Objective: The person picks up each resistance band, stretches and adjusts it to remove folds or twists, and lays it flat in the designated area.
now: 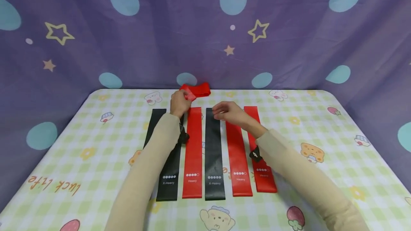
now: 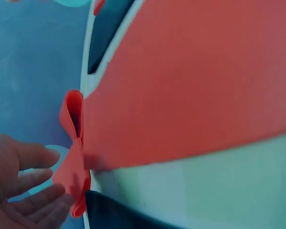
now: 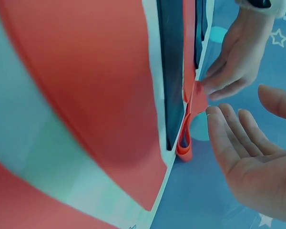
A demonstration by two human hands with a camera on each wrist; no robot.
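A red resistance band, loosely folded with a loop at its right end, sits at the table's far edge. My left hand is at its left end; in the left wrist view the fingers lie against the folded band, with the thumb apart from them. My right hand hovers with relaxed, slightly bent fingers over the far ends of the flat bands and holds nothing. Beneath the hands, a black X-Heavy band lies between red Heavy bands, side by side with others.
Another black band lies at the row's left, partly under my left forearm. The rightmost red band runs partly under my right wrist. A checked cloth covers the table, and a purple curtain hangs behind it.
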